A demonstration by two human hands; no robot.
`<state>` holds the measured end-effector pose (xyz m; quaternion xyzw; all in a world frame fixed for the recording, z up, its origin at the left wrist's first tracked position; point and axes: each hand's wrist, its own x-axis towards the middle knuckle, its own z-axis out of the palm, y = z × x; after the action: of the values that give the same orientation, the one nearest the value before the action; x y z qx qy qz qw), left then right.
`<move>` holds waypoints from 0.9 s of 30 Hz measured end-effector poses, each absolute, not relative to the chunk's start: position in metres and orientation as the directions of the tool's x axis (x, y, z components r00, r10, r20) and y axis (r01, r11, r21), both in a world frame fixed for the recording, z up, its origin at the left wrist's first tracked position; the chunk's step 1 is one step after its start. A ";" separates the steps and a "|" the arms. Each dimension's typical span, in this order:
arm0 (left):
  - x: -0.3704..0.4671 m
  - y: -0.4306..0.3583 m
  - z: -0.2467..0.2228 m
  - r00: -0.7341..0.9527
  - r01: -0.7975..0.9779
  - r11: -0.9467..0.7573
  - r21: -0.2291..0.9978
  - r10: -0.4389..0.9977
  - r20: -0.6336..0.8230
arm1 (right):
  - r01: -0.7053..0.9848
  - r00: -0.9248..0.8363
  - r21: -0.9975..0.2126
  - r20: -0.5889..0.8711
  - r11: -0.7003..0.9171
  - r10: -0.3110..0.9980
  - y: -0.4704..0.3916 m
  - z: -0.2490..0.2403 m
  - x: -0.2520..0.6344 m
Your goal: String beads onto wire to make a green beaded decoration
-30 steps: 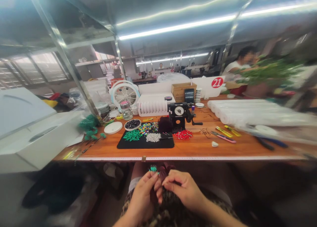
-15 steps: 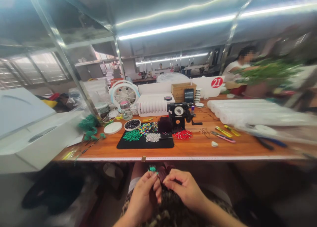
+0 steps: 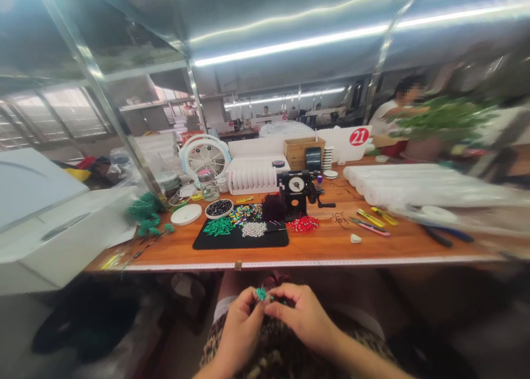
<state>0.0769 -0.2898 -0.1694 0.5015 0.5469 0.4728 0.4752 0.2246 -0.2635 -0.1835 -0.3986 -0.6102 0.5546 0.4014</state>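
Observation:
Over my lap, just below the table's front edge, my left hand (image 3: pixel 243 319) is closed around a small cluster of green beads (image 3: pixel 260 294), which pokes up above the thumb and forefinger. My right hand (image 3: pixel 304 316) meets it from the right, thumb and fingers pinched beside the cluster. Whatever sits in that pinch is covered by the fingers, though bits of green show beneath them. Just behind the hands, dark red petal-like pieces (image 3: pixel 276 279) are partly hidden.
A black mat (image 3: pixel 240 243) carries piles of green, white and multicoloured beads. Red beads (image 3: pixel 303 224) lie beside a hand-crank winder (image 3: pixel 296 194). Cutters (image 3: pixel 370 226), pliers (image 3: pixel 439 234) and white rolls (image 3: pixel 397 186) are at right, a white box (image 3: pixel 62 230) at left. A co-worker (image 3: pixel 393 111) sits beyond.
The green cluster has tilted and dropped lower between my fingers. My right hand has moved left against my left hand. The dark red pieces now sit farther from the fingers, mostly behind them.

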 end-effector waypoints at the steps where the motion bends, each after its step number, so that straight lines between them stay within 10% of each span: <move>1: 0.077 -0.290 -0.170 -0.043 0.077 0.046 0.996 0.998 -0.043 | 0.038 -0.361 -0.997 0.043 0.061 0.932 -0.264 -0.184 0.224; 17: 0.063 -0.272 -0.169 -0.293 -0.382 0.013 0.924 0.947 -0.134 | -0.015 -0.510 -0.984 0.161 0.178 0.845 -0.267 -0.181 0.234; 27: 0.085 -0.290 -0.171 0.201 -0.203 0.280 0.938 0.950 -0.240 | -0.052 -0.317 -0.998 0.058 0.044 0.947 -0.257 -0.176 0.225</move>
<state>0.0845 -0.2903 -0.1709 0.4099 0.4554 0.4382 0.6577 0.2248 -0.2568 -0.1763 -0.3888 -0.5756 0.5718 0.4365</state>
